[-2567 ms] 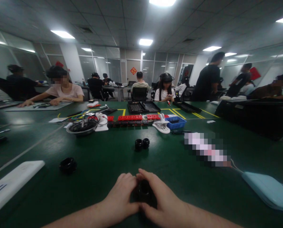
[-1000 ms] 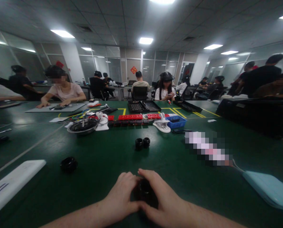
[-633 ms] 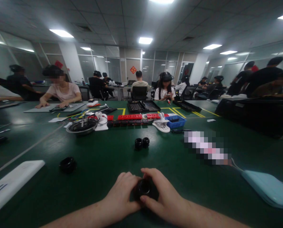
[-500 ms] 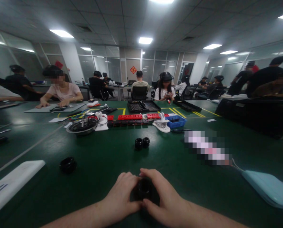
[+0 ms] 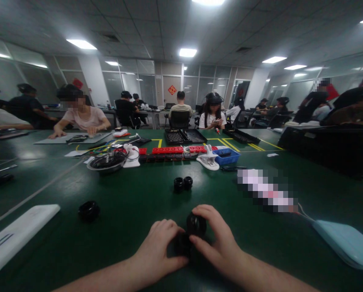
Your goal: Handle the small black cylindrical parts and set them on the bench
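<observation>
My right hand (image 5: 213, 233) pinches a black ring-shaped part (image 5: 196, 224) between thumb and fingers, tilted above the green table (image 5: 132, 198). Just left of it, my left hand (image 5: 161, 247) has its thumb and fingers curled around another dark part (image 5: 183, 244), low and hard to make out. Farther forward, two black round parts (image 5: 179, 184) stand side by side. One more black ring-like part (image 5: 89, 211) lies to the left of my hands.
Across the table are a metal bowl (image 5: 106, 163), white clamps (image 5: 208, 159), a blue bin (image 5: 226, 155), red strips (image 5: 167, 150) and black trays (image 5: 185, 136). A white bar (image 5: 23, 239) lies left, a light-blue item (image 5: 345, 243) right. Other people sit beyond.
My right hand has moved up and slightly right, lifting a black ring-shaped part off the dark part. My left hand has stayed almost in place around the lower one.
</observation>
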### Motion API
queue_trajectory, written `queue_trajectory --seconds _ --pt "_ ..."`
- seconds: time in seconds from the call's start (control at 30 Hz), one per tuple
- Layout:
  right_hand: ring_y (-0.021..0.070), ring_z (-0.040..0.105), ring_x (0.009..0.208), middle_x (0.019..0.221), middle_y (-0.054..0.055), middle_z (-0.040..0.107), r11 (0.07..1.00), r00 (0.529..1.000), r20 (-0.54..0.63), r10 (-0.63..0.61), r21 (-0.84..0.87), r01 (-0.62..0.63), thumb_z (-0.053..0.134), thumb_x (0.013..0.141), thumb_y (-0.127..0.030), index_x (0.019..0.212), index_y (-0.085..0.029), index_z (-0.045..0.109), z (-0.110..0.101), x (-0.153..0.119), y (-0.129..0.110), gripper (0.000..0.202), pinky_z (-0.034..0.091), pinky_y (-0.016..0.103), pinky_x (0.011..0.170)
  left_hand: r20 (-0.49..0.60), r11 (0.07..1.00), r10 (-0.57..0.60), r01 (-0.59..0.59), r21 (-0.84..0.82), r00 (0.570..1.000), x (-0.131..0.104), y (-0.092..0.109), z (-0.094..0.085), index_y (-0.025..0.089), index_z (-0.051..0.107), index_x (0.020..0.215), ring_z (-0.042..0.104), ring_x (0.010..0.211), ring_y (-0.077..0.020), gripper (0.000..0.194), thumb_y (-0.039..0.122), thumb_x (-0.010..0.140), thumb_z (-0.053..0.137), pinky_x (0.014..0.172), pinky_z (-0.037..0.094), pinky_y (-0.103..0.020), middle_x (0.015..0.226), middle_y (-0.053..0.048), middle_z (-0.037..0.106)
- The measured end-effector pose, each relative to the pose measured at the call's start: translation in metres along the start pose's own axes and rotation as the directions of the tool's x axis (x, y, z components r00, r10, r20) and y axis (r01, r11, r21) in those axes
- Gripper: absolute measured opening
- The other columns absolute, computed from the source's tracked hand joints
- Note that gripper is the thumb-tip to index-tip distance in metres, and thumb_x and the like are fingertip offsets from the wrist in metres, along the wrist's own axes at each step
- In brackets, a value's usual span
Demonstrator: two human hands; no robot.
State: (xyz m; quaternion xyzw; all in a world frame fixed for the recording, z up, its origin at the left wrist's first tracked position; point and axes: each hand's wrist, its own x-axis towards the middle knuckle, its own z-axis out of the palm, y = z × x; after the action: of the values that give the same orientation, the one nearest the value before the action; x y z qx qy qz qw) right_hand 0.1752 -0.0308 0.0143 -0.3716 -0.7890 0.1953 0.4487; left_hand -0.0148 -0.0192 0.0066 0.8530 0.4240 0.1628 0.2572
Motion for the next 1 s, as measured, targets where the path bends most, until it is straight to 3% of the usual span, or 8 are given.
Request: queue_trajectory --seconds 0.07,0.13,0.3,0.43,0.57,0.7,0.83,1.0 --pt "0.0227 0.049 0.102 0.107 0.008 0.048 0.998 0.992 -0.116 0.052 0.032 -0.049 0.054 0.072 -0.015 0.106 -0.023 0.042 0.001 0.002 0.009 0.037 0.042 0.038 0.089 -0.027 1.0 -0.027 0.027 0.015 0.999 0.0 0.001 -0.002 0.022 0.057 0.091 0.046 0.086 -0.022 0.03 0.033 0.065 0.07 0.075 0.035 -0.032 0.092 -0.001 0.053" --pt "0.0212 0.053 0.095 0.1 0.006 0.049 0.991 0.98 -0.155 0.128 0.066 -0.119 0.053 0.07 -0.015 0.103 -0.022 0.04 0.003 0.006 0.016 0.036 0.046 0.036 0.084 -0.069 0.996 -0.042 0.047 0.069 0.997 0.0 0.001 -0.006 0.022 0.058 0.09 0.046 0.087 -0.0221 0.03 0.034 0.064 0.069 0.077 0.035 -0.032 0.093 -0.001 0.052" --pt "0.0205 0.057 0.087 0.091 0.005 0.055 0.976 0.977 -0.064 0.205 0.085 -0.199 0.055 0.07 -0.016 0.101 -0.02 0.042 0.005 0.009 0.021 0.034 0.048 0.038 0.08 -0.1 0.914 -0.057 0.093 0.395 0.993 0.001 -0.01 -0.036 0.022 0.061 0.091 0.046 0.091 -0.0249 0.035 0.045 0.066 0.065 0.082 0.034 -0.037 0.097 -0.004 0.052" --pt "0.0222 0.057 0.093 0.097 0.007 0.057 0.973 0.976 0.013 0.219 0.076 -0.219 0.057 0.071 -0.019 0.108 -0.019 0.043 0.003 0.007 0.02 0.039 0.045 0.042 0.085 -0.068 0.746 -0.215 0.209 0.632 0.974 -0.006 -0.034 -0.07 0.022 0.063 0.098 0.046 0.098 -0.0275 0.049 0.058 0.066 0.06 0.093 0.026 -0.045 0.101 -0.007 0.054" --pt "0.0218 0.056 0.095 0.1 0.006 0.058 0.973 0.974 0.053 0.219 0.062 -0.222 0.057 0.071 -0.021 0.112 -0.021 0.042 0.002 0.007 0.018 0.044 0.044 0.041 0.087 -0.05 0.676 -0.318 0.263 0.689 0.947 -0.014 -0.065 -0.098 0.02 0.064 0.099 0.049 0.097 -0.0315 0.057 0.058 0.057 0.066 0.094 0.019 -0.056 0.099 -0.011 0.057" --pt "0.0223 0.055 0.097 0.101 0.006 0.057 0.975 0.974 0.076 0.214 0.042 -0.218 0.057 0.071 -0.021 0.115 -0.02 0.041 0.001 0.007 0.015 0.046 0.042 0.042 0.089 -0.018 0.609 -0.394 0.275 0.744 0.919 -0.019 -0.087 -0.118 0.021 0.068 0.089 0.048 0.097 -0.035 0.053 0.052 0.046 0.075 0.092 0.015 -0.061 0.097 -0.012 0.059" --pt "0.0227 0.055 0.098 0.102 0.007 0.057 0.978 0.975 0.084 0.206 0.025 -0.209 0.057 0.071 -0.021 0.115 -0.02 0.04 0.002 0.006 0.015 0.047 0.041 0.043 0.089 0.018 0.584 -0.433 0.264 0.768 0.901 -0.02 -0.098 -0.13 0.024 0.069 0.087 0.046 0.1 -0.0347 0.051 0.046 0.042 0.079 0.094 0.01 -0.062 0.099 -0.011 0.059" --pt "0.0222 0.055 0.097 0.102 0.007 0.057 0.981 0.978 0.077 0.194 0.007 -0.195 0.058 0.071 -0.021 0.108 -0.02 0.044 0.001 0.007 0.012 0.039 0.043 0.041 0.088 0.069 0.623 -0.414 0.227 0.749 0.908 -0.023 -0.104 -0.133 0.026 0.066 0.093 0.044 0.105 -0.0316 0.051 0.042 0.046 0.078 0.097 0.01 -0.059 0.107 -0.009 0.056"
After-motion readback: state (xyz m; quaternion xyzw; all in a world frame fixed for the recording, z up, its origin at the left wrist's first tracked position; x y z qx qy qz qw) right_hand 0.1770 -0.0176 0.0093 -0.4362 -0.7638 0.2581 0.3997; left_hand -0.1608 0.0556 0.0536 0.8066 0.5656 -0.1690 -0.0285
